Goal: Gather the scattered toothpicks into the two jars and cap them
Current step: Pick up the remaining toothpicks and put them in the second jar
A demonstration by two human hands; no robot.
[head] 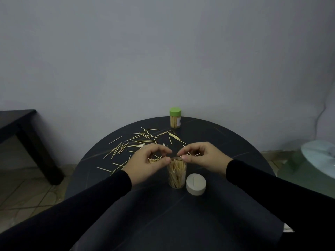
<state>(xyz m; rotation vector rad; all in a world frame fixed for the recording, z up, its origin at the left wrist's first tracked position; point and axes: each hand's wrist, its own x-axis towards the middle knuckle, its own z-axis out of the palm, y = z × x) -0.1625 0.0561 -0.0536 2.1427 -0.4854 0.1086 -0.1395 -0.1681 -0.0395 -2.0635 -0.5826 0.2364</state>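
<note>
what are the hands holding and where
Left hand and right hand each pinch toothpicks in their fingers above the open jar; the exact grip point is unclear.

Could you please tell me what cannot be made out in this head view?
- Open jar rim: hidden behind both hands' fingertips.
- Toothpicks under the left hand: partly covered.
- Right hand grip: too small to confirm.
- Green-lidded jar label: too small to read.
</note>
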